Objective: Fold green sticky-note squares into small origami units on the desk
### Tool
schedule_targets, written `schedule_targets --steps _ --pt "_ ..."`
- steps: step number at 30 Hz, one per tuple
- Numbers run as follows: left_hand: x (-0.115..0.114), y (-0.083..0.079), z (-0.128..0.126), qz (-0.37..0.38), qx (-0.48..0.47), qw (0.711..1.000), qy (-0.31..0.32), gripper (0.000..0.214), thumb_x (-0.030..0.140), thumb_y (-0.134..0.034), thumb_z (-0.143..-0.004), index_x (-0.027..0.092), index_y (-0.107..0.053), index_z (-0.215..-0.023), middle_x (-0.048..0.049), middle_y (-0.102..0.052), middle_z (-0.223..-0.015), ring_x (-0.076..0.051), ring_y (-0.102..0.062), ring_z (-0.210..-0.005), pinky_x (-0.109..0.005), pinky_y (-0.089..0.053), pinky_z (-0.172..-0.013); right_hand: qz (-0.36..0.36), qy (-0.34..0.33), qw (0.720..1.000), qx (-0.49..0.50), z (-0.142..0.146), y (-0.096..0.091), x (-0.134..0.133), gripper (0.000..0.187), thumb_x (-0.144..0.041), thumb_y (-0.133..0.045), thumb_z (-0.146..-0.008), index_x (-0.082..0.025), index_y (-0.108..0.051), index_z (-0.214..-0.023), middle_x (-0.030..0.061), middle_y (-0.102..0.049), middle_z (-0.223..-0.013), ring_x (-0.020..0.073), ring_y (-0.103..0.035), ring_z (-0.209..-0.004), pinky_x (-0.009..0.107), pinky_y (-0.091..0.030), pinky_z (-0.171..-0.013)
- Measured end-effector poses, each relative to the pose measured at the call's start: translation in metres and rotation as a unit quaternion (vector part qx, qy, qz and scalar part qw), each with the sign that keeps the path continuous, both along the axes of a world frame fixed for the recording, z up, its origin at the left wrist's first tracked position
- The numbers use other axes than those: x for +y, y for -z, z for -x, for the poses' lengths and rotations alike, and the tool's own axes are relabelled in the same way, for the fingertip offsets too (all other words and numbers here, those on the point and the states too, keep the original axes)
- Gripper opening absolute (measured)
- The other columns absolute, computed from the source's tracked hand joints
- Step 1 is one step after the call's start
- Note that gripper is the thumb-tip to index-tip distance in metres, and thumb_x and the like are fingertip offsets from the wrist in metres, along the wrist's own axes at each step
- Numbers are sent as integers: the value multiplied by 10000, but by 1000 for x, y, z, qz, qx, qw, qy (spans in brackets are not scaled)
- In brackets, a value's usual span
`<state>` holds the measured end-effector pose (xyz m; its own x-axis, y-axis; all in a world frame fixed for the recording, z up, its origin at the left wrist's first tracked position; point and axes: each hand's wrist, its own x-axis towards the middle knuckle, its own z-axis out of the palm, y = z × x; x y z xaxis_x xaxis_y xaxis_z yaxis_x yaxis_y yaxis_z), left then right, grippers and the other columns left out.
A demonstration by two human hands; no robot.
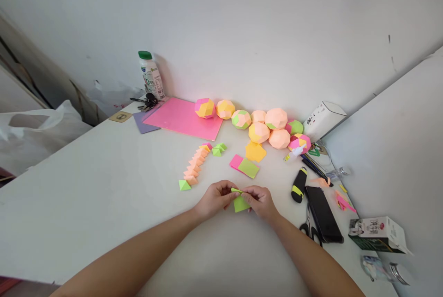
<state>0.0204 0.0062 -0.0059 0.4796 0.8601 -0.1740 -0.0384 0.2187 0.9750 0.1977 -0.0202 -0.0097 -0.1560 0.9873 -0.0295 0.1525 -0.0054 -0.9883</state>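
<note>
Both of my hands meet over the white table (pixel 104 195) and pinch one small green paper square (pixel 240 203). My left hand (pixel 216 199) grips its upper left edge, and my right hand (pixel 260 201) grips its right side, fingers closed. Just beyond lie a pink and a green paper sheet (pixel 244 166) and an orange sheet (pixel 255 151). A row of folded orange paper units (pixel 194 166) runs to the left, with a green unit (pixel 184 185) at its near end.
Several coloured paper balls (pixel 273 126) line the wall past a pink mat (pixel 183 117). A bottle (pixel 151 74) and keys (pixel 147 101) stand behind. At right are a highlighter (pixel 298 184), scissors (pixel 309 226), a phone (pixel 323 213), pens (pixel 313 163), and cartons (pixel 377 234).
</note>
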Motion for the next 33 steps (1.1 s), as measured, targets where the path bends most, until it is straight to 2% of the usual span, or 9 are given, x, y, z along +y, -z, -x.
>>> schedule_targets --steps 19,33 --pt "-1 -5 0 3 1 1000 -2 303 456 -647 -706 163 -568 -717 74 -447 -457 -62 -398 -398 -190 -297 -410 -2 -14 1000 -21 -1 0 0 224 -341 -607 -781 -134 -693 -771 -16 -519 -506 87 -459 -417 199 -439 -359" --pt "-3 -9 0 1 9 1000 -6 296 442 -623 -726 161 -530 -702 75 -446 -474 -56 -403 -415 -186 -283 -424 7 -18 999 -27 -2 -1 0 251 -366 -605 -782 -126 -677 -767 -14 -527 -512 85 -465 -412 200 -426 -370"
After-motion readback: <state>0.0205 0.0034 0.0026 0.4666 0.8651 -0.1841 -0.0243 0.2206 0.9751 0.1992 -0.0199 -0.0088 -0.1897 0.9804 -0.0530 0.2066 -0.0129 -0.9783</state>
